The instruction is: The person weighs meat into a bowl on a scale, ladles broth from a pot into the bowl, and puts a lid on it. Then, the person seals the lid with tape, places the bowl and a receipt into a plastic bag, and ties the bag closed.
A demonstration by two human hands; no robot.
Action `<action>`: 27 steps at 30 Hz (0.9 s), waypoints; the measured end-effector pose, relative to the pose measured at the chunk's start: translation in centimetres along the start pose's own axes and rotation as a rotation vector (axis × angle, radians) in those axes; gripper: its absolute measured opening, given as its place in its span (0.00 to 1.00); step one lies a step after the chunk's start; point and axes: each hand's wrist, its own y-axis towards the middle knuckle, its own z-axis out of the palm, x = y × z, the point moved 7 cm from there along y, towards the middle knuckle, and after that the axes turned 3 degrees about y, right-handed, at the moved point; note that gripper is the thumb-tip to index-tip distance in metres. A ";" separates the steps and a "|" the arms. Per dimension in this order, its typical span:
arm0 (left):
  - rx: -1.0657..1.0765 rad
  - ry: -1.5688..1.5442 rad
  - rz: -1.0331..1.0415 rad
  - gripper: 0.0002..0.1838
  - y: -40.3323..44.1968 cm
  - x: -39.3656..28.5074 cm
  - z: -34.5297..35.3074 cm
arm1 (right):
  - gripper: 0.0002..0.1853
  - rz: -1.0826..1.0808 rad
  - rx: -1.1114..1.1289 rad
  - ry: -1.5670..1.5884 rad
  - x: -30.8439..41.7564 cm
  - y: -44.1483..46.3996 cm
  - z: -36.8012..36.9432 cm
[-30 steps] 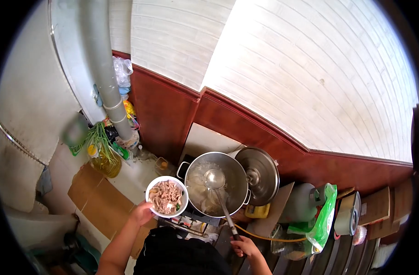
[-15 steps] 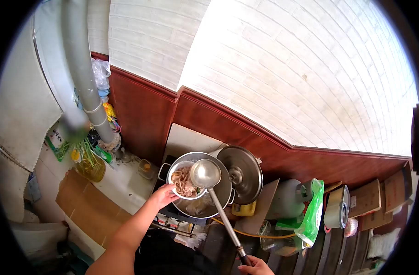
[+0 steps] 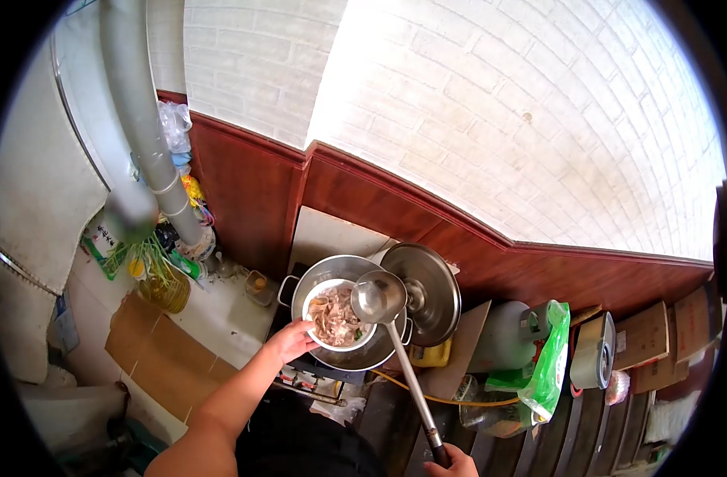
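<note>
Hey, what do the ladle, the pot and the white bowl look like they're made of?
The ladle looks like stainless steel: silvery, with bright reflections, and a dark grip that may be plastic or wood. The pot seems to be metal too, grey with a soft sheen, perhaps steel or aluminium. The bowl looks smooth and plain white; plastic, ceramic or enamel, I can't tell.

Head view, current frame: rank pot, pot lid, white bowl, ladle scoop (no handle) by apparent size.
Largest to smallest:
1. pot
2. pot lid, partly hidden
3. white bowl
4. ladle scoop

Image size only; differing nearness to the camera leaves true sizes unsure.
</note>
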 end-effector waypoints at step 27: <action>-0.230 -0.305 0.593 0.33 -30.7 4.3 -1.0 | 0.06 0.272 0.497 0.380 -15.7 25.4 16.7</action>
